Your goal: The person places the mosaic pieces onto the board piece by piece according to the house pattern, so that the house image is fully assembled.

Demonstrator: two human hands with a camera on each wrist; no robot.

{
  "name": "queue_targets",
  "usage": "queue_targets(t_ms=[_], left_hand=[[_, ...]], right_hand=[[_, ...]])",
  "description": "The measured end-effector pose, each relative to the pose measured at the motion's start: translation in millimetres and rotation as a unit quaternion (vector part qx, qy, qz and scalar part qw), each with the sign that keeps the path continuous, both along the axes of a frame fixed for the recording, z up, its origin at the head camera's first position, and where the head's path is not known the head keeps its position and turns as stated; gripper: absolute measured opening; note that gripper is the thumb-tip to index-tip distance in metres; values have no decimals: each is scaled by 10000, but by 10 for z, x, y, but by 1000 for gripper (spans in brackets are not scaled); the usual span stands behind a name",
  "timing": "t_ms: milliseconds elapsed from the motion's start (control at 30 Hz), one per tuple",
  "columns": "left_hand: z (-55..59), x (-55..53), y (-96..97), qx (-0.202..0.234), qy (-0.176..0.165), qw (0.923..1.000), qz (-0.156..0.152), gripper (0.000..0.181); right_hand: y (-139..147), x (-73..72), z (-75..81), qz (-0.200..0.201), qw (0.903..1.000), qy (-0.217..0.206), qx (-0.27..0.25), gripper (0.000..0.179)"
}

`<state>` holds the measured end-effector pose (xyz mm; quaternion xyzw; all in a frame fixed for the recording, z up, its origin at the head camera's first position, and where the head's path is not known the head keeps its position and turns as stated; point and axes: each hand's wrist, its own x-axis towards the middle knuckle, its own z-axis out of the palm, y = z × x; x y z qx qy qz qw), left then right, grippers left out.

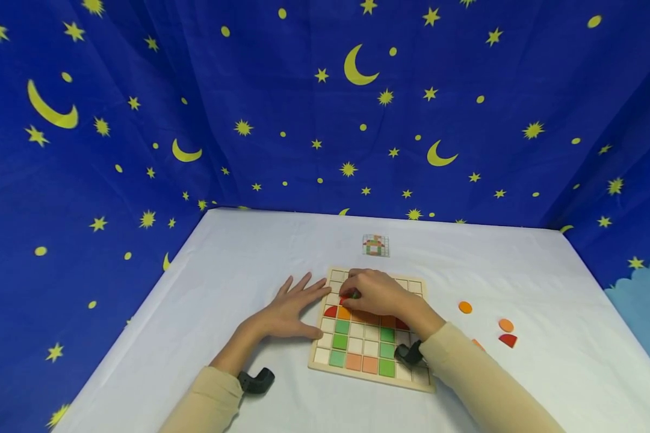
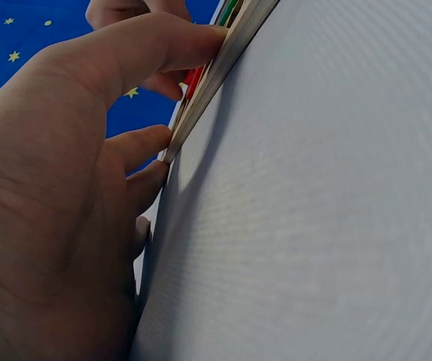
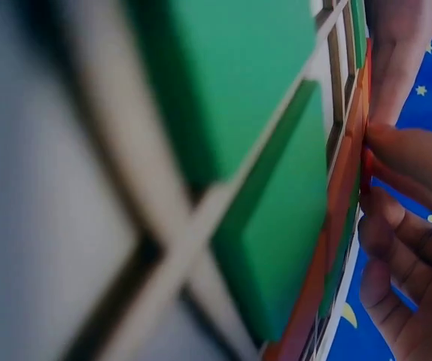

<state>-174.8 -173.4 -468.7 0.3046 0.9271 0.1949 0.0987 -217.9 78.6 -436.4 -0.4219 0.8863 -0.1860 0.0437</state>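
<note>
A wooden grid board (image 1: 371, 378) lies on the white table, with green tiles (image 1: 339, 341), orange tiles (image 1: 344, 313) and a red quarter-circle piece (image 1: 331, 311) in its cells. My left hand (image 1: 288, 313) is spread beside the board, its thumb and fingertips touching the left edge (image 2: 201, 113). Over the upper left cells, my right hand (image 1: 378, 293) pinches a small red piece (image 3: 366, 171) between thumb and fingers. That piece's full shape is hidden by the fingers. Part of the board is covered by the right hand and forearm.
A small pattern card (image 1: 376, 245) lies behind the board. On the right are two orange discs (image 1: 465, 307), a loose red quarter-circle (image 1: 508, 340) and an orange piece (image 1: 478, 344) partly behind the sleeve. A blue star-patterned curtain (image 1: 303, 108) stands behind the table.
</note>
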Motion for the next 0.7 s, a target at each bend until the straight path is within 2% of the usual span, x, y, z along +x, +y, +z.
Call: queue_targets(t_ms=[233,400,700], left_hand=[[1,2,1,-30,10,10000,3,93],[11,0,6,-11,3,10000,4,93],[14,5,8,-30,19,10000,30,93]], right_hand=[[-10,-1,-27,-126,9999,25,20,17],[21,7,-36,-68,9998,150,134,20],[85,27,-42,-21,9999,55,112,22]])
